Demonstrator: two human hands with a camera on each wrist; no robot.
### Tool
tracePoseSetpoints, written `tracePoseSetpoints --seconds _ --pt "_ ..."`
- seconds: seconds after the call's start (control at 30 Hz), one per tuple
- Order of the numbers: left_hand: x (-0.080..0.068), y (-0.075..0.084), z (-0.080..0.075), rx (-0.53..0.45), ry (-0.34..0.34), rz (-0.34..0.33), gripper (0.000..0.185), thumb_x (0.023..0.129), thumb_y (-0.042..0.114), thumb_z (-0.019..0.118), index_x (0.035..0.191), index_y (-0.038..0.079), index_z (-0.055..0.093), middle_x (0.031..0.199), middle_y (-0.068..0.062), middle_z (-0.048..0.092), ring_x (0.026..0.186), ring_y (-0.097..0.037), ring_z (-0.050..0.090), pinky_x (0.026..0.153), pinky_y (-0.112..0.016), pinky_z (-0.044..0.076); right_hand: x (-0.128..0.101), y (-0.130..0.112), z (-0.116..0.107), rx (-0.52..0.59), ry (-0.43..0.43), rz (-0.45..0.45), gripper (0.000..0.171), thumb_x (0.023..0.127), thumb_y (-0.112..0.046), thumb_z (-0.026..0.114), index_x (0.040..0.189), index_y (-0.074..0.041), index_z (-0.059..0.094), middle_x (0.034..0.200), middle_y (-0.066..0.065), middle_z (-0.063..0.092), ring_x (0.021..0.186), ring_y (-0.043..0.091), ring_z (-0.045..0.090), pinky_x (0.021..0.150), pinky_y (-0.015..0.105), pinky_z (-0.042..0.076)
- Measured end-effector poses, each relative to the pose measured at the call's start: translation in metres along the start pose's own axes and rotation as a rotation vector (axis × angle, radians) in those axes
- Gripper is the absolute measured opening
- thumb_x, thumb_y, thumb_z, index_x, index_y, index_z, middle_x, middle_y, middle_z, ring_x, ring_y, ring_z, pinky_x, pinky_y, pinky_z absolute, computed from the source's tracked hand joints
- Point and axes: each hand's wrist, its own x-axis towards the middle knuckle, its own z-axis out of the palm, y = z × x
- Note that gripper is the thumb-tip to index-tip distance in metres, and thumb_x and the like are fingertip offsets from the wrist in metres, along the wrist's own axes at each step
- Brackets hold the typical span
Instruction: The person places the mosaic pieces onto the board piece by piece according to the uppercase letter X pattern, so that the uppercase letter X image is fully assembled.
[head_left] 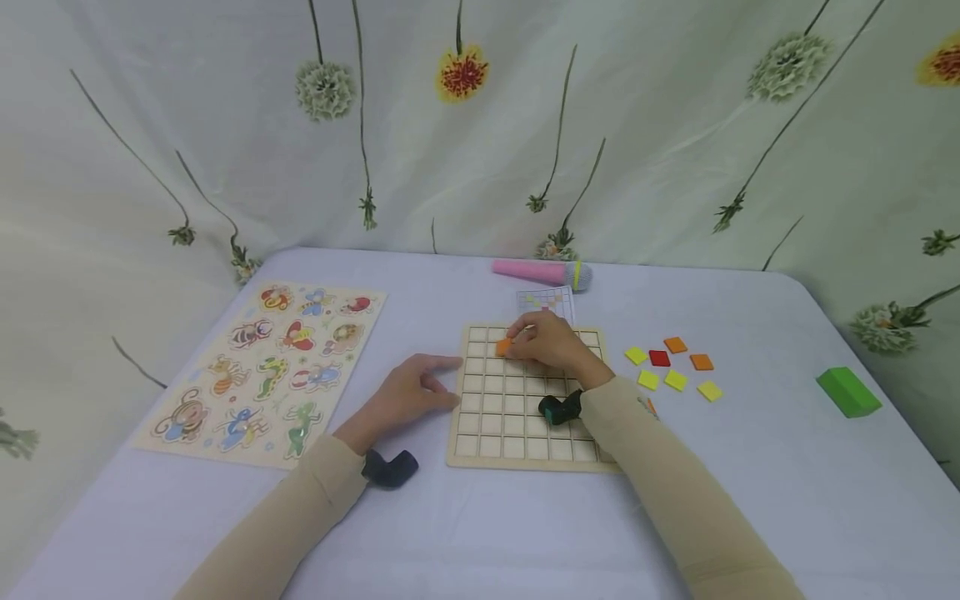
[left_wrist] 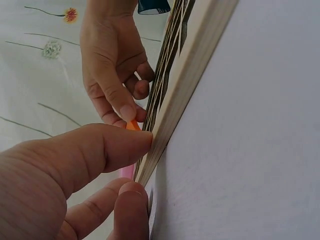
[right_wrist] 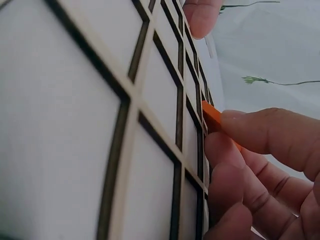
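While the left hand (head_left: 408, 398) rests with relaxed fingers against the wooden grid board's (head_left: 517, 417) left edge, the right hand (head_left: 551, 346) pinches an orange square tile (head_left: 503, 347) over the board's far rows.

The right hand (head_left: 551, 346) is covering most of the orange tile (head_left: 503, 347) in the head view, and is hiding several cells in the upper right of the grid board (head_left: 495, 408). It is also blocking the lower part of the pattern card (head_left: 546, 302), whose drawing is too small to read. In the left wrist view, the lower left edge is cutting off the left hand (left_wrist: 65, 180).
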Motion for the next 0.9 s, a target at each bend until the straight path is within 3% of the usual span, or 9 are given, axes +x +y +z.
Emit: tracePoseSetpoints --seconds 0.23,0.53,0.77,0.9 --pt "0.002 0.0 0.0 0.01 -0.002 0.011 0.064 0.092 0.016 0.084 0.152 0.013 0.063 0.108 -0.007 0.068 0.094 -0.022 0.063 0.083 -0.035 0.048 0.004 -0.005 0.004 -0.117 0.008 0.016 0.024 0.094 -0.013 0.081 0.114 -0.002 0.074 0.092 0.007 0.075 0.062 0.01 0.061 0.061 0.025 0.048" --pt "0.002 0.001 0.0 0.002 0.0 0.015 0.064 0.092 0.016 0.084 0.152 0.013 0.063 0.108 -0.007 0.068 0.095 -0.022 0.063 0.084 -0.036 0.048 0.009 -0.005 0.007 -0.171 0.001 0.011 0.026 0.094 -0.011 0.08 0.118 -0.002 0.077 0.093 0.009 0.076 0.063 0.011 0.061 0.061 0.026 0.047" --pt "0.0 0.002 0.0 0.014 0.0 0.002 0.064 0.092 0.017 0.083 0.152 0.013 0.062 0.111 -0.007 0.067 0.096 -0.022 0.063 0.085 -0.037 0.048 0.001 -0.009 0.003 -0.218 -0.045 -0.032 0.031 0.095 -0.01 0.078 0.125 -0.002 0.075 0.1 0.009 0.075 0.073 0.015 0.065 0.071 0.029 0.05" --pt "-0.001 0.003 0.0 0.02 0.003 -0.009 0.064 0.092 0.017 0.083 0.153 0.014 0.062 0.113 -0.008 0.067 0.097 -0.022 0.063 0.085 -0.037 0.049 -0.01 -0.012 -0.007 -0.239 -0.084 -0.107 0.033 0.096 -0.011 0.075 0.128 -0.001 0.074 0.105 0.011 0.077 0.082 0.019 0.07 0.079 0.034 0.054"
